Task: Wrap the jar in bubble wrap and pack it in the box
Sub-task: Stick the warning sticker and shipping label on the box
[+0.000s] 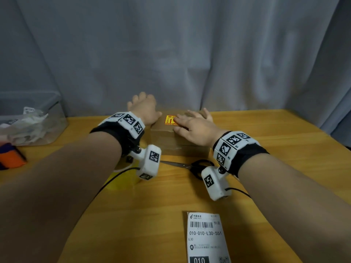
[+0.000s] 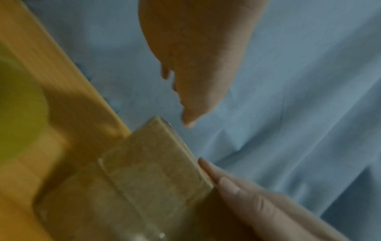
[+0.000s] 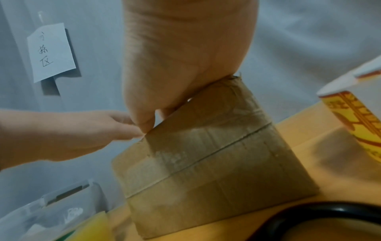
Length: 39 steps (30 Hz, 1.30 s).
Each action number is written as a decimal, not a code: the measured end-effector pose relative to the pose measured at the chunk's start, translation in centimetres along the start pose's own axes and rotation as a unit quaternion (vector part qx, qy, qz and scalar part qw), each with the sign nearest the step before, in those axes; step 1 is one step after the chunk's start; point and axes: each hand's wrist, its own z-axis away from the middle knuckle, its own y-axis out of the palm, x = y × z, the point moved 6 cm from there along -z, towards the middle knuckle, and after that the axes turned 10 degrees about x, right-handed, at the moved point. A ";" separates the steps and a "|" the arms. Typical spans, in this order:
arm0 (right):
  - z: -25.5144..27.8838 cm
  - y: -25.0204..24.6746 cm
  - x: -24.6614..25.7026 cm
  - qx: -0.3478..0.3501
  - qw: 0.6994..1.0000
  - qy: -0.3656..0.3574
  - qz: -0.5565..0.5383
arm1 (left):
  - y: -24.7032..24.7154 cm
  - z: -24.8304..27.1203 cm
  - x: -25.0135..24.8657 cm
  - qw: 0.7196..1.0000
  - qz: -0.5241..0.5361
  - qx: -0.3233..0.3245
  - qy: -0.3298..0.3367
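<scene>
The right hand (image 1: 191, 126) lies palm down on top of the closed cardboard box (image 1: 171, 138), its fingers straight and spread flat across the lid, partly covering a yellow and red sticker (image 1: 169, 120) there; from the right wrist view its fingertips (image 3: 145, 125) reach the far top edge of the box (image 3: 206, 154). The left hand (image 1: 144, 109) is at the box's far left corner, lifted a little, fingers loosely extended and gripping nothing; in the left wrist view the thumb tip (image 2: 188, 120) hangs just above that corner of the box (image 2: 144, 171) without clearly touching it. Both forearms stretch forward from the near edge of the wooden table (image 1: 152, 205), wrists bent slightly down, each wearing a black band with white marker blocks. The jar is not visible; the box is taped shut and stands near the table's far edge, close to the grey curtain (image 1: 171, 44). Just in front of the box lie black-handled scissors (image 1: 190, 165), and a yellow roll (image 1: 121, 179) sits under the left wrist. A printed shipping label (image 1: 206, 238) lies near the front edge. A clear plastic bin (image 1: 32, 120) with crumpled paper stands at the far left, and an orange object (image 1: 11, 158) beside it. The table surface to the right of the box is open wood.
</scene>
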 end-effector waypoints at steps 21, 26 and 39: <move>0.9 0.5 -1.2 -0.016 0.995 0.011 -0.102 | 4.6 1.5 -1.4 0.981 -0.086 0.158 0.070; 1.6 -0.1 -4.3 -0.096 0.947 0.177 -0.249 | 3.7 1.0 0.3 0.982 0.122 0.140 -0.014; 3.7 1.3 -5.0 -0.163 0.886 0.091 -0.425 | 4.7 3.6 -0.1 0.952 0.301 0.017 0.059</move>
